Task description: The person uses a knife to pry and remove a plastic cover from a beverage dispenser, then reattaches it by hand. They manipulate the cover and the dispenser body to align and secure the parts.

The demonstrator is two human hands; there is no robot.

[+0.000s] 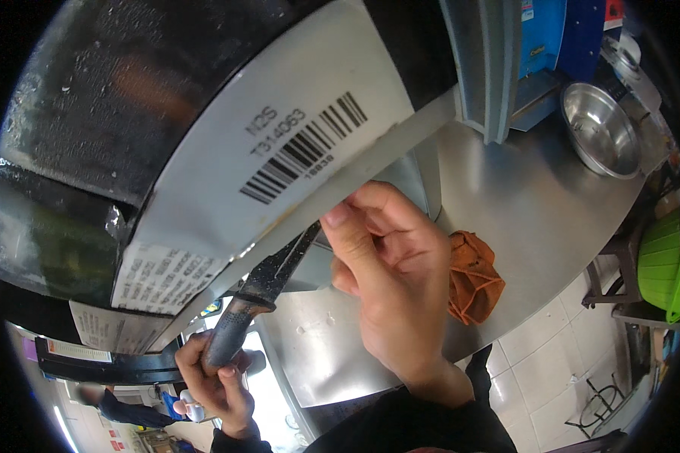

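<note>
Steel tabletop (536,219) is gleaming below the grip: left hand (219,377) is clamping a knife (268,283), seemingly working near the panel edge (378,160); whether right hand (400,287) is gripping, I cannot tell; continuing calls for fingertip clearance.

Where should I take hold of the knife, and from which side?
Best by its thick dark handle, coming from the lower left, where the left hand grips it. The knife slants with its handle low and its blade up to the right, so this likely keeps fingers off the edge. The right hand is near the blade's upper end.
</note>
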